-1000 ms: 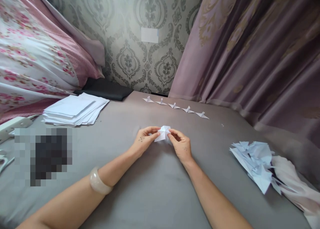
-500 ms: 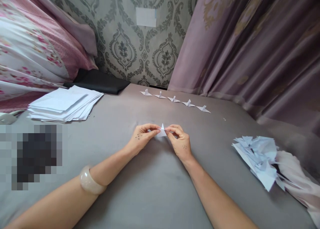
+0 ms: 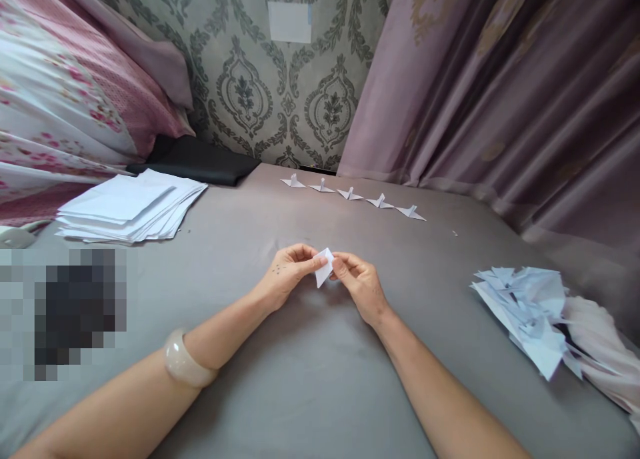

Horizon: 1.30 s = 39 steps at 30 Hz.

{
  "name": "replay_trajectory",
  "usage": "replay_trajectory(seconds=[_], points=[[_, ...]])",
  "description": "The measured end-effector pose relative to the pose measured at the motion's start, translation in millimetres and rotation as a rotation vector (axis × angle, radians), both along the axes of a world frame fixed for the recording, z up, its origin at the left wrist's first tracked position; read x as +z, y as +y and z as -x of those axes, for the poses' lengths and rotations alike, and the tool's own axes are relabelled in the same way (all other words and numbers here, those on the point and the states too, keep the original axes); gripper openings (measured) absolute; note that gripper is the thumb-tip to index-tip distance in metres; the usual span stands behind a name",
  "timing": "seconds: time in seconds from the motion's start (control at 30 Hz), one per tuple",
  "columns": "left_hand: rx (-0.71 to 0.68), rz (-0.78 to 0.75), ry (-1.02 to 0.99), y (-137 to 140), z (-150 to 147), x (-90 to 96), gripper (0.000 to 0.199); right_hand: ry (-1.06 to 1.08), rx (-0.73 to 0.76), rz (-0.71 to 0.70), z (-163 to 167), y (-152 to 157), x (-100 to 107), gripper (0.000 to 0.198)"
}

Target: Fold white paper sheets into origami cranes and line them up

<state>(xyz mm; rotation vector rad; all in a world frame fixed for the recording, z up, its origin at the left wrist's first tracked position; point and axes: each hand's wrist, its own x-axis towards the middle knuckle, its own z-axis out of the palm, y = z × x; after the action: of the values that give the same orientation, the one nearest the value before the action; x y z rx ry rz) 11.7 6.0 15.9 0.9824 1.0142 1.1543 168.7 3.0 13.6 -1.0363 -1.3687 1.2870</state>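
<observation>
A small folded piece of white paper is held up between my two hands, just above the grey sheet. My left hand pinches its left side, the thumb lying across the front of the paper. On the other side, the thumb and forefinger of my right hand are closed at the paper's right edge. The paper now looks like a narrow diamond with a point at the bottom. Beyond my hands, several small folded paper figures with pointed sides stand in a slanting row.
A stack of white paper sheets lies at the left, by a black folded cloth. Folded and loose papers are heaped at the right near pale fabric. Curtains hang beside the patterned wall.
The paper has turned from an upright peak with a wider base to a diamond shape pointing down. My left thumb has moved across its front; my right fingers have shifted along its edge.
</observation>
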Motion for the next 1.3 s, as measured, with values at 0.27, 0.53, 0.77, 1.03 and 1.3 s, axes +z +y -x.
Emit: replay_trajectory(seconds=[0.27,0.53,0.77,1.03,1.3], points=[[-0.040,0.013,-0.030,1.3,-0.5,-3.9,0.033,0.061,-0.035,0.080,2.5,2.5,-4.1,0.029],[-0.211,0.054,0.044,0.5,0.7,-2.0,0.026,0.161,-0.139,0.142,-0.1,6.8,-10.4,0.036],[-0.097,0.193,-0.285,-0.4,-0.9,0.1,0.037,0.053,0.012,0.063,0.9,1.8,-2.9,0.038],[-0.128,0.183,-0.207,-5.3,-7.2,-5.9,0.034,0.016,-0.042,-0.032,3.8,1.7,-8.1,0.023],[-0.113,0.062,0.126,-4.3,-0.2,-4.5,0.027,-0.002,-0.037,0.076,-2.2,2.2,-2.4,0.025]])
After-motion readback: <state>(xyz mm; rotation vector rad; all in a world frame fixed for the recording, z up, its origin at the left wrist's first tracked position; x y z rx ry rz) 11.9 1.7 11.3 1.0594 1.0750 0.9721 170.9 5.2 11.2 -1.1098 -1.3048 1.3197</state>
